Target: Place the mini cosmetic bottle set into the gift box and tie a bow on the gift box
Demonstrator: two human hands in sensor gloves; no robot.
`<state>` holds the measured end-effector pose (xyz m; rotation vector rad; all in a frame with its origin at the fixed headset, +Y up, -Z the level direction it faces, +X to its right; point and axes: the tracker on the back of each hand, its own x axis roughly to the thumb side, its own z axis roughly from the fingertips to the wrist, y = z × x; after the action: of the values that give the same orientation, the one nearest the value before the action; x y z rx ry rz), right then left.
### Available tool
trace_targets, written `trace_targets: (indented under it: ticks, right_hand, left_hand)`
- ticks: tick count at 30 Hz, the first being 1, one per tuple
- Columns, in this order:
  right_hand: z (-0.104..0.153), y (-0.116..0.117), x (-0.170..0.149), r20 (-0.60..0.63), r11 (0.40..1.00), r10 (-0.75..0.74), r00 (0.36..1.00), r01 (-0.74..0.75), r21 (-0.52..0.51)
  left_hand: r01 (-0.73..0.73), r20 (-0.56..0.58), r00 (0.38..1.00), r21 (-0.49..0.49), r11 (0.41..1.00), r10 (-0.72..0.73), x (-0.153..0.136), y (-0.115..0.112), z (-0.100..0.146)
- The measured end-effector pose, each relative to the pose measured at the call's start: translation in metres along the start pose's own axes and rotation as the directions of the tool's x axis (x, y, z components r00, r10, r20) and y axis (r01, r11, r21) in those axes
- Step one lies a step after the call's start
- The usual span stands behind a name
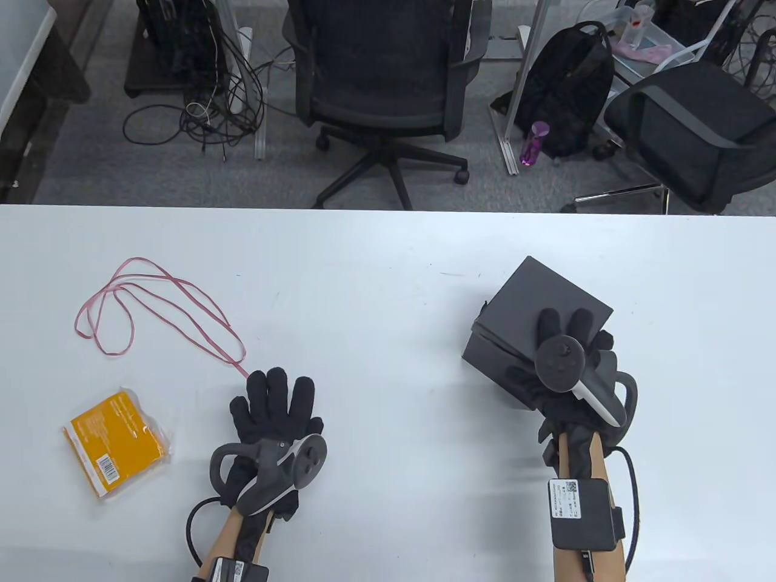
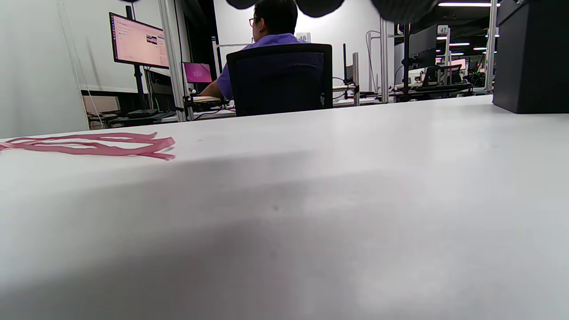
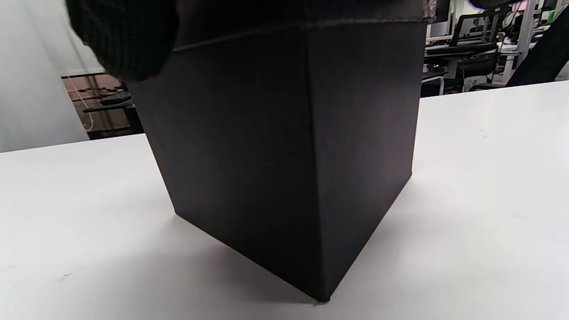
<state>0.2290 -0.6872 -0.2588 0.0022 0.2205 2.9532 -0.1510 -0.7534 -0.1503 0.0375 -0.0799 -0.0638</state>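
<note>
Near the left edge of the white surface (image 1: 388, 254) lies an orange packet in clear wrap (image 1: 116, 444), flat, close to the near edge. Beyond it a thin pink ribbon (image 1: 151, 309) lies in loose loops, one end trailing toward the left hand (image 1: 276, 412); in the left wrist view the ribbon (image 2: 95, 145) lies flat at the far left. The left hand rests palm down on the surface with its fingers straight and spread, its grip holding nothing; its fingertips lie just beside the ribbon's end, and whether they touch it cannot be told.

Toward the right side stands the black gift box (image 1: 533, 327), its lid sitting askew on the base. The right hand (image 1: 567, 364) lies over the box's near corner, fingers on the lid and thumb curled round the side. In the right wrist view the gift box (image 3: 289, 155) rests on the surface.
</note>
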Motion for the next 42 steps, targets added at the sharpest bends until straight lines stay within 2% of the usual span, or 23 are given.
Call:
trace_targets:
  ticks: [3,9,13,20,32,42]
  right_hand:
    - [0.002,0.004,0.012,0.044,1.000,0.018,0.999,-0.018,-0.001]
    - [0.015,0.016,0.053,0.210,0.996,0.088,0.974,-0.093,0.014]
    - [0.030,0.027,0.087,0.341,0.993,0.095,0.935,-0.111,0.028]
    - [0.061,0.040,0.124,0.454,0.980,0.177,0.873,-0.199,0.002]
    - [0.101,0.050,0.131,0.566,0.979,0.183,0.804,-0.200,-0.034]
    - [0.114,0.052,0.133,0.573,0.972,0.220,0.790,-0.230,-0.055]
  left_hand:
    - [0.002,-0.002,1.000,-0.009,1.000,-0.002,0.000,0.000,0.000]
    - [-0.013,-0.013,1.000,-0.020,1.000,0.012,-0.002,0.000,-0.001]
    - [-0.009,-0.015,1.000,-0.022,1.000,0.008,-0.002,0.000,-0.001]
    - [-0.006,-0.011,1.000,-0.025,1.000,0.006,-0.001,-0.001,-0.002]
    - [-0.008,-0.010,1.000,-0.046,0.999,0.007,0.000,-0.002,-0.002]
    - [-0.008,-0.019,1.000,-0.066,0.998,0.007,-0.001,-0.003,-0.003]
